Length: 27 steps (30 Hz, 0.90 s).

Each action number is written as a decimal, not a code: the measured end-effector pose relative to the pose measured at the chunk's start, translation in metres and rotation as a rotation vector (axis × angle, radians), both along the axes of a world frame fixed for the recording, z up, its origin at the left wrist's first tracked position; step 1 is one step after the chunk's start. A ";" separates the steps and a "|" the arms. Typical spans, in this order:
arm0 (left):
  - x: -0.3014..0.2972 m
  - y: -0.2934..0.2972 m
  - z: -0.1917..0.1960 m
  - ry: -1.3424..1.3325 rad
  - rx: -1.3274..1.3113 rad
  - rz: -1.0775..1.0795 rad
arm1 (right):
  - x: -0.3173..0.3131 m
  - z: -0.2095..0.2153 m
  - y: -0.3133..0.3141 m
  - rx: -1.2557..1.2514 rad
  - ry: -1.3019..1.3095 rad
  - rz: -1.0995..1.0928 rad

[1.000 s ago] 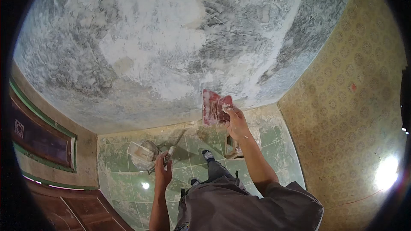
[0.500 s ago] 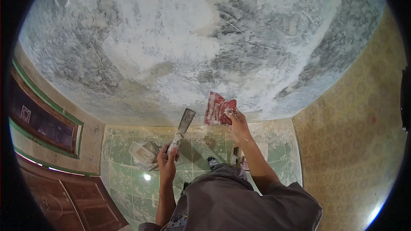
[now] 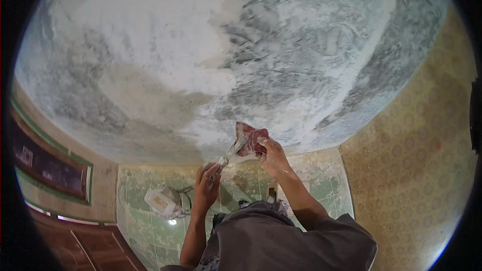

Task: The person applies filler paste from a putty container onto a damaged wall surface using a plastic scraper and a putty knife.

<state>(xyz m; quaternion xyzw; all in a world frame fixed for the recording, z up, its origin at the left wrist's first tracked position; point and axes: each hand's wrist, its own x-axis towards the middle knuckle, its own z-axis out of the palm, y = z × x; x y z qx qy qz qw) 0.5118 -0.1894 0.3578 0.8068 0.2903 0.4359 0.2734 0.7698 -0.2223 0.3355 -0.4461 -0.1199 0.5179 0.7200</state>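
My left hand (image 3: 207, 183) is closed round the handle of a putty knife (image 3: 232, 150), whose narrow blade is coated with pale filler. The blade lies across the face of a red plastic spreader (image 3: 255, 143), seemingly touching it. My right hand (image 3: 274, 158) pinches the spreader by its right side, thumb and fingers on opposite faces. White smears cover the spreader. Both tools are in front of the lower part of a wall (image 3: 175, 70) patched with white filler over dark grey areas.
On the green tiled floor (image 3: 138, 236) at the left stands a whitish tub (image 3: 161, 201). A patterned yellowish wall (image 3: 401, 155) rises on the right. At the left are a dark framed window (image 3: 47, 158) and a brown wooden panel (image 3: 95, 243).
The putty knife has moved up and right onto the red spreader, which has tilted and come slightly lower. The view has shifted a little.
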 end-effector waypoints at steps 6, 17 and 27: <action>-0.014 0.011 -0.029 0.125 -0.035 -0.037 | 0.046 0.023 -0.008 0.162 0.202 -0.153; -0.014 -0.001 -0.038 0.016 -0.295 0.205 | 0.108 0.079 0.002 0.423 -0.592 -0.455; -0.019 -0.001 -0.042 -0.034 -0.321 0.290 | 0.111 0.179 0.069 0.483 -1.691 -0.729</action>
